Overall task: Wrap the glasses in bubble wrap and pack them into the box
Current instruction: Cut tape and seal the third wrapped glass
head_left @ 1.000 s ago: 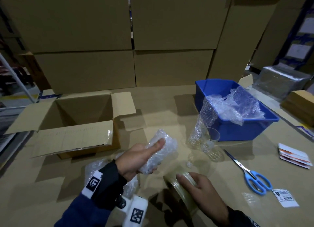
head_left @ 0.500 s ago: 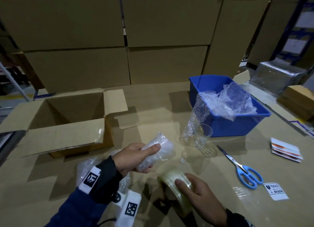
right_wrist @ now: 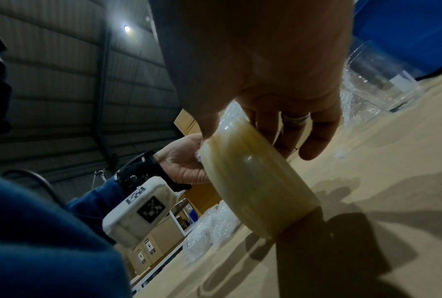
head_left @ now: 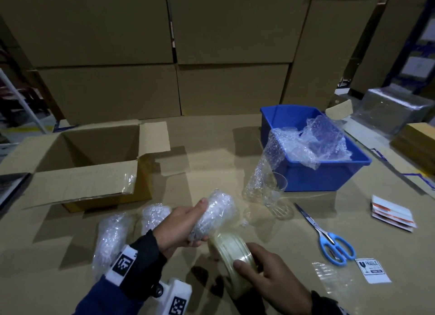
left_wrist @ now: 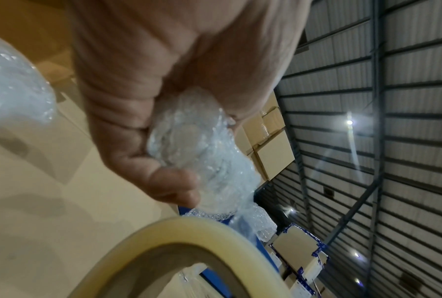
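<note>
My left hand (head_left: 181, 222) grips a glass wrapped in bubble wrap (head_left: 215, 214) above the table; the left wrist view shows the same wrapped glass (left_wrist: 202, 149) in my curled fingers. My right hand (head_left: 266, 273) holds a roll of clear tape (head_left: 231, 252) just under it, thumb on the rim; the tape roll (right_wrist: 253, 181) stands on edge on the table. Two wrapped glasses (head_left: 110, 234) (head_left: 154, 214) lie at the left. A bare glass (head_left: 274, 192) stands by a loose bubble wrap strip (head_left: 266, 171). The open cardboard box (head_left: 80, 159) sits at the left.
A blue bin (head_left: 329, 175) with bubble wrap stands at the right. Blue-handled scissors (head_left: 329, 239), a stack of labels (head_left: 392, 213), a fragile sticker (head_left: 373, 270) and a tape scrap (head_left: 329, 274) lie on the right. Stacked cartons (head_left: 211, 55) wall the back.
My left hand has brought the wrapped glass down towards the tape roll, which my right hand has tilted up close beneath it. The view has shifted, showing two wrapped glasses at the left.
</note>
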Demonstrator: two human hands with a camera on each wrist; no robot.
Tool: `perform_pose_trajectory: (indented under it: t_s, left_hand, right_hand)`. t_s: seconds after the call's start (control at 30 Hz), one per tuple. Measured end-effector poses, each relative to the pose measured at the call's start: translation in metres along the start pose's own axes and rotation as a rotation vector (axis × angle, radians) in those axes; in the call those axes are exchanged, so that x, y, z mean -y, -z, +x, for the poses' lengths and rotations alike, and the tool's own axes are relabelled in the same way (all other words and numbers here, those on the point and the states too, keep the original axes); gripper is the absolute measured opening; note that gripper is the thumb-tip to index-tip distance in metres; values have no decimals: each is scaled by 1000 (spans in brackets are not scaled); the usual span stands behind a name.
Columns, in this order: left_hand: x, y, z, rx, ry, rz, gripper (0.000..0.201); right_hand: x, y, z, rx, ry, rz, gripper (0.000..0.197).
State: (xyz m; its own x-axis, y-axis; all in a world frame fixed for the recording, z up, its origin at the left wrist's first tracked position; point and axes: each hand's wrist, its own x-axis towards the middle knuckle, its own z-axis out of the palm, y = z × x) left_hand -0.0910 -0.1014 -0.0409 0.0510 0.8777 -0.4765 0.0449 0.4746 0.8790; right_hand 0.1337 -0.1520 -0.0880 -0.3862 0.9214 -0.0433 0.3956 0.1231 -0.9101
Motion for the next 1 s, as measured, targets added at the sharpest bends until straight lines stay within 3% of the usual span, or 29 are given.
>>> perform_pose_trajectory:
  t_s: [0.07, 0.17, 0.3, 0.4, 0.5, 0.6, 0.8, 1.0]
  left_hand:
    - [-2, -5, -4, 5, -36, 11, 70]
    - [-4, -8, -8, 12, -96, 15, 56]
    - [-7, -7, -9, -8, -94, 12, 44]
    - [-10, -6, -10, -25, -110, 23, 46]
    - [-10, -6, -9, -28, -118, 30, 48]
    - [-10, -8, -9, -31, -127, 43, 48]
    - [-11, -8, -6, -32, -132, 66, 51]
    - [-11, -9, -5, -33, -141, 66, 48]
  right_hand:
    - [-1, 2, 1, 4, 17, -9, 51]
    - [3, 7, 2, 15, 31, -34, 43]
    - [-7, 38, 3, -119, -38, -153, 6]
    - [-48, 88, 4, -252, -225, -539, 9]
    - [-87, 123, 1, -275, -465, -859, 12]
    - [-100, 135, -1, -277, -485, -918, 8]
    - [-98, 151, 3, -262, -444, -951, 23]
    - [-98, 168, 3, -122, -604, -1046, 25]
